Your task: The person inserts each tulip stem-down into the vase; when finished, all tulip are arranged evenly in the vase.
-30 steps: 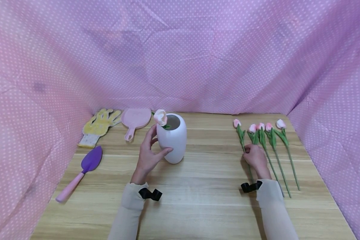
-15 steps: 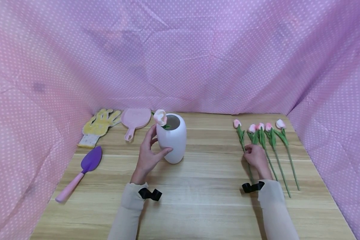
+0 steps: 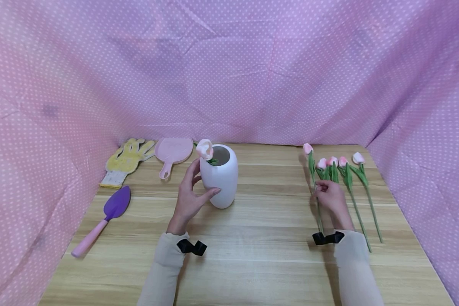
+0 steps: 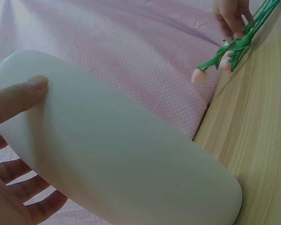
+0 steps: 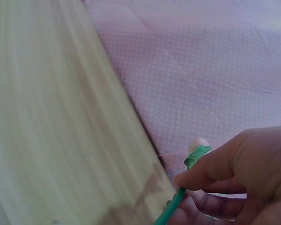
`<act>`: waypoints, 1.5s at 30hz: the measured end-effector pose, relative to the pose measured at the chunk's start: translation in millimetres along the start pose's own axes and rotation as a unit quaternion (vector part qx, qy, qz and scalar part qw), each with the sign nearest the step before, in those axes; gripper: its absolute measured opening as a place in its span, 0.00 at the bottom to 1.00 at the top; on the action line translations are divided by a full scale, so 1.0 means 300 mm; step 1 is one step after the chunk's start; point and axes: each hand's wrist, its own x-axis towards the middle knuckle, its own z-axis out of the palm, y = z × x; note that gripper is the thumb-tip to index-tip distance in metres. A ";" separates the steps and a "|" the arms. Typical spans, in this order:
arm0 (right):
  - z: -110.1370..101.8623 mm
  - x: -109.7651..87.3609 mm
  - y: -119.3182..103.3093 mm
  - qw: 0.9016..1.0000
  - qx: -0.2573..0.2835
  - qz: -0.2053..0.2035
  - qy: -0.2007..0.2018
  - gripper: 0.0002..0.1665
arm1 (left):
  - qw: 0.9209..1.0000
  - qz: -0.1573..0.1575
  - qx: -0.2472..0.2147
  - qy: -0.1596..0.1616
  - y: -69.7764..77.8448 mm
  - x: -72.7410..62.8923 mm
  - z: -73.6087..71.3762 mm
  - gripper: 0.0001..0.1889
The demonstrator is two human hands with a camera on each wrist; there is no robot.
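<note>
My left hand (image 3: 189, 199) holds the white vase (image 3: 223, 182) from its left side, thumb across the front and fingers behind. In the left wrist view the vase (image 4: 117, 140) fills much of the picture. One pale pink tulip (image 3: 205, 149) leans out over the vase's left rim. On the right, my right hand (image 3: 332, 199) pinches the green stem of a pink tulip (image 3: 307, 148) between thumb and fingers. That stem (image 5: 171, 208) also shows in the right wrist view. Beside this hand lie several more tulips (image 3: 348, 180) on the table, partly hidden by it.
A purple trowel (image 3: 116, 203) with a pink handle lies at the left. Behind it are a yellow and white glove (image 3: 124, 163) and a pink pan-shaped dish (image 3: 174, 151). Pink dotted cloth (image 3: 229, 76) hangs around the wooden table (image 3: 252, 255).
My right hand has moved slightly right with the pinched tulip, whose bloom has shifted up and right from its place on the table. The left hand and vase have stayed put.
</note>
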 end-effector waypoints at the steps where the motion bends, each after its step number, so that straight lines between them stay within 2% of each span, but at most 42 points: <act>1: -0.005 -0.001 -0.003 1.000 0.008 0.000 0.001 0.23 | 1.000 0.000 0.000 0.000 0.000 0.000 0.000 0.49; 5: -0.026 -0.008 -0.016 0.998 0.057 0.015 -0.006 0.24 | 1.000 0.001 0.001 0.000 -0.002 0.001 0.001 0.49; 9: -0.047 -0.021 -0.037 0.992 0.125 0.020 -0.002 0.23 | 1.000 -0.001 0.003 0.000 -0.001 0.000 0.002 0.49; 22: -0.098 -0.039 -0.085 0.966 0.256 -0.028 0.032 0.25 | 1.000 -0.004 0.002 0.001 -0.004 -0.003 0.000 0.49; 26: -0.109 -0.042 -0.095 0.945 0.326 -0.021 0.031 0.20 | 1.000 -0.002 -0.001 0.001 -0.003 -0.003 0.001 0.50; 30: -0.118 -0.045 -0.108 0.907 0.419 -0.018 0.034 0.17 | 1.000 -0.001 -0.002 0.001 -0.003 -0.003 0.000 0.50; 33: -0.124 -0.048 -0.122 0.887 0.459 -0.033 0.039 0.19 | 1.000 0.000 -0.003 0.001 -0.003 -0.003 0.000 0.49; 36: -0.131 -0.049 -0.137 0.873 0.484 -0.055 0.038 0.18 | 1.000 0.002 -0.005 0.001 -0.004 -0.003 -0.001 0.49; 43: -0.147 -0.046 -0.170 0.855 0.511 -0.082 0.034 0.16 | 1.000 0.003 -0.005 0.001 -0.003 -0.002 0.000 0.49; 45: -0.149 -0.045 -0.177 0.845 0.526 -0.089 0.032 0.16 | 1.000 0.003 -0.005 0.002 -0.003 -0.002 0.000 0.49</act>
